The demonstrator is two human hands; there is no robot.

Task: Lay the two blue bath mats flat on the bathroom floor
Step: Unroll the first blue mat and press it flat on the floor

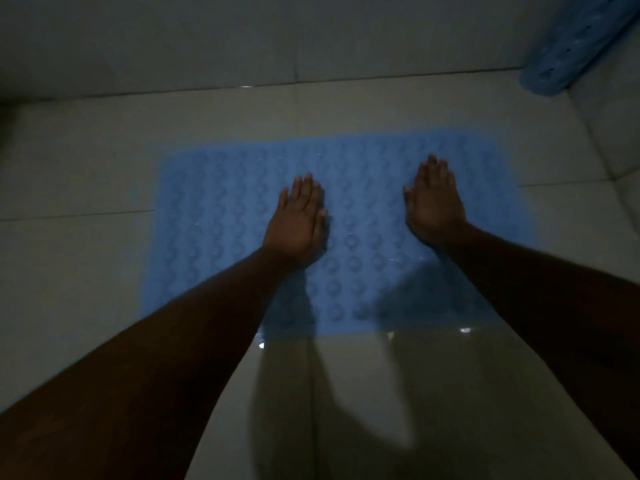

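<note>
A blue bath mat (pixel 221 209) with a bumpy pattern lies spread flat on the pale tiled floor in the middle of the view. My left hand (pixel 298 220) rests palm down on its centre, fingers straight and close together. My right hand (pixel 434 202) lies palm down on the mat's right half, fingers also extended. Neither hand holds anything. A second blue mat (pixel 575 46), with small holes, stands rolled or curled upright in the far right corner against the wall.
A grey wall (pixel 277 32) runs along the far side, meeting the floor just beyond the mat. Another wall or ledge (pixel 609 133) closes the right side. Glossy floor tiles (pixel 363 393) stretch toward me, with my arms' shadows on them. The light is dim.
</note>
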